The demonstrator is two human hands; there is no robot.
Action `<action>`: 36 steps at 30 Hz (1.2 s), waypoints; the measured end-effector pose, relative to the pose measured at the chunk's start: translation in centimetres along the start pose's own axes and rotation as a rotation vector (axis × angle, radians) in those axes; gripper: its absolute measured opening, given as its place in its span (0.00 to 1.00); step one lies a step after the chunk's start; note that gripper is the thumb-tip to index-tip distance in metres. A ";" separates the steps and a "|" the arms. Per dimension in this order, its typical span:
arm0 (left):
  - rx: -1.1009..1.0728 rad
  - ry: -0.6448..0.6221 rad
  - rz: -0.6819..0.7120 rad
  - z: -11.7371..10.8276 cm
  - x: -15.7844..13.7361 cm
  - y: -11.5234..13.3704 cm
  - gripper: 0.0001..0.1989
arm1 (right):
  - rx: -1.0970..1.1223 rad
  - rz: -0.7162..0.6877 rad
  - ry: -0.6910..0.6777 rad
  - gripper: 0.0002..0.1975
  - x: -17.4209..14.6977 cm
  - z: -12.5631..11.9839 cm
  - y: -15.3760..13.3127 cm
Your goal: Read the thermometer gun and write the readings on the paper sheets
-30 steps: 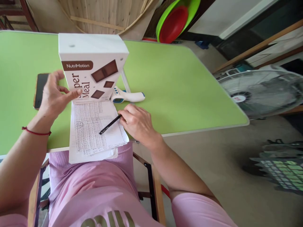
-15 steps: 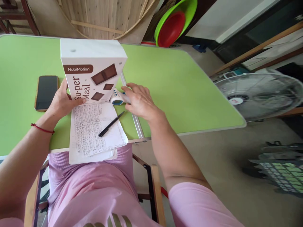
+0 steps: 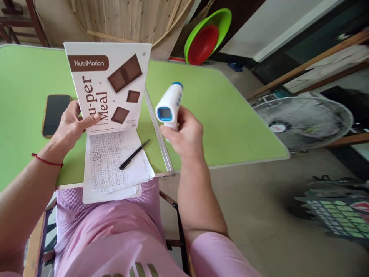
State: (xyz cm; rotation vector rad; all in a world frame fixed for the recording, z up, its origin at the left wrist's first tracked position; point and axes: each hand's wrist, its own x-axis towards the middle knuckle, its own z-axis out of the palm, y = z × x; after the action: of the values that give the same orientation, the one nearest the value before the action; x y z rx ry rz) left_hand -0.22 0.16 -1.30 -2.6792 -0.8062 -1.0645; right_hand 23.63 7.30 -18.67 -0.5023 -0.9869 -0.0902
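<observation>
- Left hand (image 3: 72, 125), red cord at the wrist: gripping the lower left edge of a white cardboard pack (image 3: 123, 86) printed with brown squares. Thumb flat on the front panel; other fingers partly hidden behind.
- Pack stands face-on to the wearer, lower edge over the top of the papers; cannot tell whether it rests there or is lifted.
- Right hand (image 3: 188, 134): closed around the handle of a white plastic handheld thermometer (image 3: 170, 105) with blue trim. Some fingers hidden.
- Thermometer is above the green tabletop (image 3: 216, 115), right of the pack and apart from it, screen towards the wearer. No figures legible.
- White handwritten paper sheets (image 3: 108, 169) overhang the near table edge; slim black pen (image 3: 134, 154) lies aslant on them, in neither hand.
- Dark phone in a tan-edged case (image 3: 57, 113) lies left of the left hand, untouched.
- Progress, as judged: thermometer pick-up done, pack in hand; neither set down yet. Top sheet largely filled with writing. Whether a reading is taken, cannot tell.
</observation>
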 end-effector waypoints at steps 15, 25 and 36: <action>0.023 -0.394 -0.161 0.3 -0.1 2.8 0.22 | 1.065 0.476 -0.348 0.11 -11.4 4.4 -6.9; 0.030 -0.422 -0.168 0.2 0.0 3.1 0.27 | 0.958 0.487 -0.305 0.10 -12.1 4.5 -7.0; 0.064 -0.388 -0.181 -0.2 -0.1 2.2 0.25 | 0.953 0.447 -0.294 0.13 -11.9 5.0 -6.8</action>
State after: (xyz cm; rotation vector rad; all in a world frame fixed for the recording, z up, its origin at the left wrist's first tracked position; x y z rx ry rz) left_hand 0.78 -1.79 -1.08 -2.8393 -1.1440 -0.5371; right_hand 11.08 1.75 -23.63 0.1639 -1.0545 0.8430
